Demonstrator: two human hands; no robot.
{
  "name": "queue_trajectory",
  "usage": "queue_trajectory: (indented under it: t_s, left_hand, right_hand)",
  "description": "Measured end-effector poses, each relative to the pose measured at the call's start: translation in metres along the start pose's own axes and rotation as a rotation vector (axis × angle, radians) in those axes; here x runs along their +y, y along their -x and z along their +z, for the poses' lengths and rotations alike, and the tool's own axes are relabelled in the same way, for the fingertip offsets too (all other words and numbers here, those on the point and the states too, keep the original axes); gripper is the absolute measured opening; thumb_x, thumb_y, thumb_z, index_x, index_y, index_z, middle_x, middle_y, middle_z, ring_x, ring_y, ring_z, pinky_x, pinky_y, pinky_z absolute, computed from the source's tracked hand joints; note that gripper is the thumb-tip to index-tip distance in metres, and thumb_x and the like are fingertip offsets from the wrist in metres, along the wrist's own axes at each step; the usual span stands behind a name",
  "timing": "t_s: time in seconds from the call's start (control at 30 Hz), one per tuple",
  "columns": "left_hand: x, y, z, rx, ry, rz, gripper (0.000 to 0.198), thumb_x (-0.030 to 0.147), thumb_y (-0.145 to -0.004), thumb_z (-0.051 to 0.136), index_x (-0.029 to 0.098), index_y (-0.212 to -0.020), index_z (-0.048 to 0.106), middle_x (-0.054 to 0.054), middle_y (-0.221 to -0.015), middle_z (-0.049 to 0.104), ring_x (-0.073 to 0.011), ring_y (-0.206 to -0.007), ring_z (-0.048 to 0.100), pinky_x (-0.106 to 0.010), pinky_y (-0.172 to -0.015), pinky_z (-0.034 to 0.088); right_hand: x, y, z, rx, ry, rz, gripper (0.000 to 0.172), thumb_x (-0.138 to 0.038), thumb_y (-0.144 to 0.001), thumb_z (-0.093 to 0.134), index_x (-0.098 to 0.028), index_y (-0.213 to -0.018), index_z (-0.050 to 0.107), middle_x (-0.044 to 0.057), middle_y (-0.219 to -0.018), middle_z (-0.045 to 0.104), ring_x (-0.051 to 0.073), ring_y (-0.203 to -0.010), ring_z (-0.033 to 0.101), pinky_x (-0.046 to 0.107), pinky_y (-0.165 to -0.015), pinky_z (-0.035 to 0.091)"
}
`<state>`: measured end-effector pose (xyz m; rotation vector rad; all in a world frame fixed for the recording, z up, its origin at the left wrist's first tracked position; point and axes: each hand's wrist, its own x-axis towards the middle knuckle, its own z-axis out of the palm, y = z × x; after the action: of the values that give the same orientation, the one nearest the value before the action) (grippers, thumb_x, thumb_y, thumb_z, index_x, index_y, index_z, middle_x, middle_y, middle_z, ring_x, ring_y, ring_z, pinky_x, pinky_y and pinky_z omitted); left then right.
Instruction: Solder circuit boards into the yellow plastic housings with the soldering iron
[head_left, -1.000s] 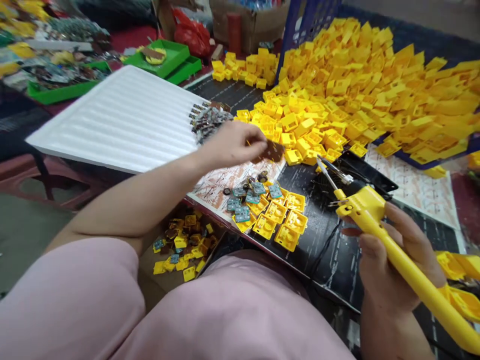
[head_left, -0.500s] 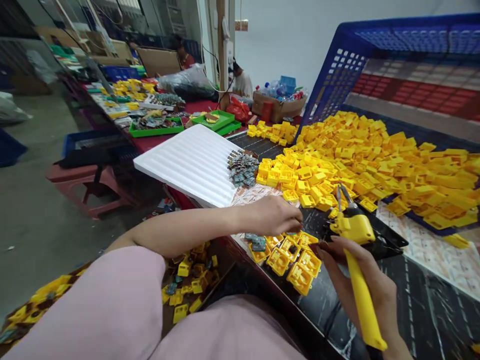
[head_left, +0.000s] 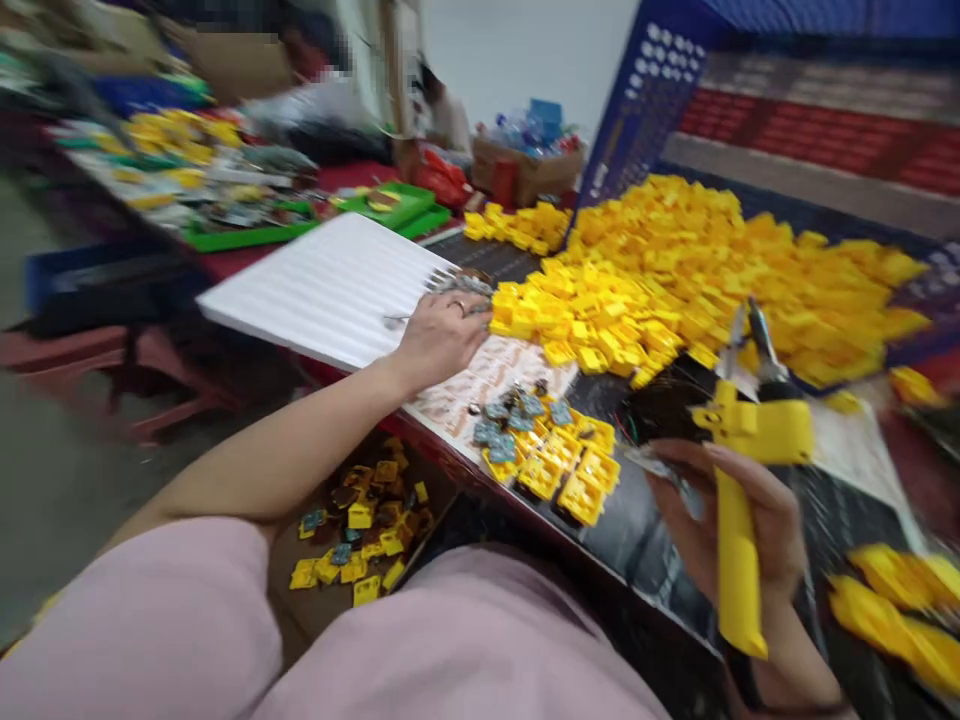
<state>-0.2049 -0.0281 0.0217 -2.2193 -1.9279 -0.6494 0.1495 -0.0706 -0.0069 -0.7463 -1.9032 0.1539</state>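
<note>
Soldering tool (head_left: 739, 500): yellow, gripped by the right hand (head_left: 720, 520), fingers wrapped tight round the handle, tip up over the dark surface (head_left: 652, 540).
Left hand (head_left: 442, 335): has moved away from the near cluster up to the small boards (head_left: 457, 287) at the white foam sheet (head_left: 322, 290); fingers bent on them, grip unclear.
Near cluster (head_left: 547, 455): yellow housings with blue boards, now uncovered.
Beyond: big heap of yellow housings (head_left: 675, 270).
Reading: likely fetching another board.
</note>
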Motion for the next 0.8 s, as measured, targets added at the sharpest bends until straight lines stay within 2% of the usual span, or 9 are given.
queue_trajectory:
  t_s: [0.1,0.17,0.3,0.4,0.47,0.53,0.6,0.7,0.8]
  left_hand:
    - [0.056,0.011,0.025,-0.11,0.484,0.343,0.041,0.04,-0.107,0.047,0.019,-0.12,0.081,-0.013,-0.134,0.078,-0.0276,-0.132,0.068,-0.047,-0.116,0.051]
    - [0.087,0.015,0.035,-0.256,0.811,0.357,0.05,0.052,-0.108,0.047,0.018,-0.121,0.081,-0.013,-0.135,0.078,-0.0261,-0.133,0.069,-0.044,-0.119,0.051]
    - [0.13,0.017,0.049,-0.604,1.383,0.05,0.07,0.082,-0.09,0.064,0.017,-0.109,0.084,-0.013,-0.125,0.082,-0.0286,-0.129,0.071,-0.045,-0.118,0.051]
    - [0.156,0.02,0.057,-0.643,1.751,-0.236,0.063,0.073,-0.067,0.092,0.018,-0.096,0.084,-0.008,-0.105,0.084,-0.0221,-0.108,0.077,-0.04,-0.113,0.053]
    - [0.168,0.024,0.061,-0.631,1.886,-0.371,0.057,0.062,-0.059,0.101,0.017,-0.088,0.081,-0.005,-0.093,0.082,-0.017,-0.096,0.076,-0.035,-0.107,0.055]
    - [0.169,0.025,0.059,-0.6,1.885,-0.436,0.05,0.056,-0.065,0.1,0.017,-0.087,0.078,-0.003,-0.087,0.079,-0.0147,-0.089,0.075,-0.032,-0.097,0.057]
    - [0.159,0.023,0.049,-0.59,1.712,-0.39,0.037,0.052,-0.082,0.087,0.017,-0.088,0.075,-0.002,-0.083,0.076,-0.0145,-0.082,0.073,-0.03,-0.085,0.058]
    - [0.129,0.015,0.028,-0.625,1.148,-0.035,0.028,0.041,-0.098,0.064,0.018,-0.09,0.077,-0.004,-0.081,0.076,-0.016,-0.078,0.071,-0.03,-0.077,0.055]
    - [0.109,0.008,0.021,-0.496,0.486,0.301,0.026,0.03,-0.097,0.058,0.02,-0.092,0.082,-0.005,-0.084,0.079,-0.0193,-0.083,0.072,-0.033,-0.082,0.052]
  right_hand:
    - [-0.005,0.0,-0.001,0.001,-0.098,-0.145,0.07,-0.008,-0.088,0.078,-0.032,-0.148,0.05,0.004,-0.114,0.081,0.022,-0.096,0.082,0.034,-0.082,0.072]
    - [-0.004,0.002,-0.002,0.006,-0.093,-0.19,0.079,-0.002,-0.087,0.075,-0.034,-0.152,0.045,0.004,-0.119,0.08,0.021,-0.101,0.081,0.035,-0.083,0.072]
    - [-0.003,0.014,-0.009,0.009,-0.007,-0.22,0.083,0.001,-0.085,0.076,-0.035,-0.153,0.045,0.004,-0.118,0.081,0.02,-0.102,0.081,0.036,-0.087,0.071]
    - [-0.004,0.024,-0.012,0.003,0.0,-0.205,0.079,-0.001,-0.087,0.076,-0.037,-0.151,0.048,0.002,-0.114,0.082,0.02,-0.096,0.082,0.037,-0.089,0.071]
    - [-0.005,0.03,-0.014,-0.012,0.007,-0.182,0.071,-0.005,-0.089,0.076,-0.036,-0.148,0.051,0.002,-0.112,0.082,0.02,-0.096,0.082,0.036,-0.087,0.071]
    - [-0.006,0.037,-0.018,-0.039,0.039,-0.153,0.063,-0.013,-0.09,0.081,-0.034,-0.144,0.055,0.004,-0.111,0.082,0.022,-0.096,0.082,0.036,-0.084,0.072]
    - [-0.005,0.045,-0.025,-0.038,0.062,-0.111,0.057,-0.02,-0.087,0.087,-0.032,-0.136,0.06,0.004,-0.109,0.082,0.024,-0.096,0.082,0.036,-0.079,0.072]
    - [-0.002,0.057,-0.042,0.049,0.05,0.036,0.035,-0.022,-0.09,0.084,-0.032,-0.119,0.068,-0.001,-0.098,0.082,0.022,-0.085,0.082,0.034,-0.069,0.069]
    - [0.002,0.066,-0.061,0.106,-0.039,0.154,0.009,-0.03,-0.1,0.073,-0.03,-0.11,0.075,-0.003,-0.081,0.079,0.019,-0.065,0.077,0.034,-0.06,0.066]
